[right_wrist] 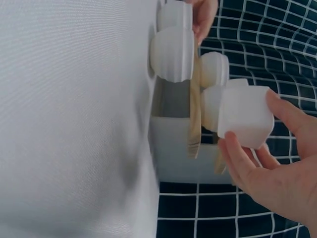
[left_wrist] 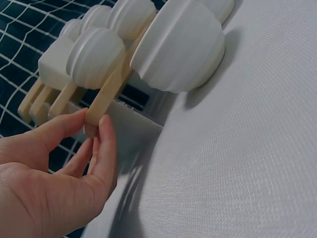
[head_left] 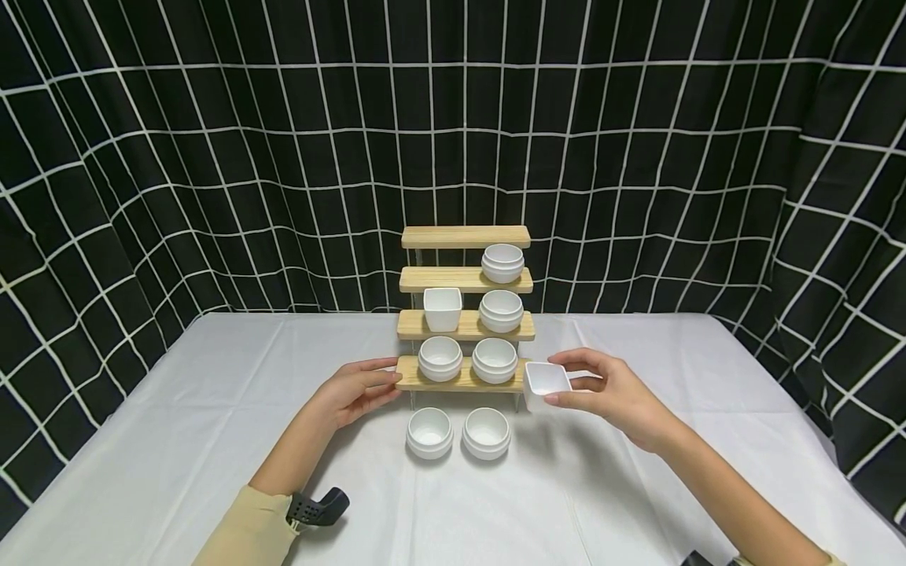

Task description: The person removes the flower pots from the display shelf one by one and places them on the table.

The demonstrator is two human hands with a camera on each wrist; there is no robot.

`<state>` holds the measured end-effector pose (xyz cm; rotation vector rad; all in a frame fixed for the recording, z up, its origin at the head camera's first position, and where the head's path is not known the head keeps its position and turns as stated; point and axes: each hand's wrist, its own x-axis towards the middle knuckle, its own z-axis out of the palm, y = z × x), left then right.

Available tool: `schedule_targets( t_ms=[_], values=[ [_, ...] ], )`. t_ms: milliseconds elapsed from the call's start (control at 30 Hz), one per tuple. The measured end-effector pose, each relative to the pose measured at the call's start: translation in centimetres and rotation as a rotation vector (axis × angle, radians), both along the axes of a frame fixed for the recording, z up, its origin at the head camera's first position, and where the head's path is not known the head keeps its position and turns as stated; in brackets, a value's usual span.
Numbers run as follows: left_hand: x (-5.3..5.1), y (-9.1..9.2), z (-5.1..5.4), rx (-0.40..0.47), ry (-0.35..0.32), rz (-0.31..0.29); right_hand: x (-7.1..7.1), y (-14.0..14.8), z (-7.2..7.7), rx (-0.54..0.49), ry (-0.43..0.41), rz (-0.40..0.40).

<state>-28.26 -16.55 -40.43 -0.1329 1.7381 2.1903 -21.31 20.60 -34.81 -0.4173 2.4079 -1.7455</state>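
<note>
A stepped stand with wooden shelves point(head_left: 465, 237) holds several round white bowls point(head_left: 502, 263) and one square white bowl point(head_left: 442, 309). My left hand point(head_left: 362, 391) pinches the left end of the lowest shelf point(left_wrist: 101, 106) between thumb and fingers. At that shelf's right end, my right hand point(head_left: 602, 393) grips another square white bowl point(head_left: 546, 380) by its sides, opening upward. In the right wrist view this held bowl point(right_wrist: 246, 115) hides part of the round bowls behind it. On that lowest shelf sit two round bowls, side by side.
Two more round white bowls point(head_left: 429, 433) stand on the white cloth point(head_left: 453, 511) in front of the stand. A black curtain with white grid lines point(head_left: 283, 157) hangs behind and along both sides. A black wrist device point(head_left: 317, 508) is strapped at the left sleeve.
</note>
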Motion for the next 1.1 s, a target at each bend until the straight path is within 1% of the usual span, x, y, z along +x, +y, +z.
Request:
schedule_targets(
  t_ms=[333,800,1100],
  values=[
    [-0.1,0.1,0.1,-0.002,-0.006,0.005,-0.1,0.1,-0.4,0.019,-0.03,0.02],
    [0.0,0.1,0.1,-0.019,-0.009,0.007,-0.3,0.0,-1.1,0.075,-0.03,0.004],
    [0.0,0.1,0.1,-0.016,-0.011,0.015,-0.5,0.0,-1.8,0.053,-0.062,0.053]
  ],
)
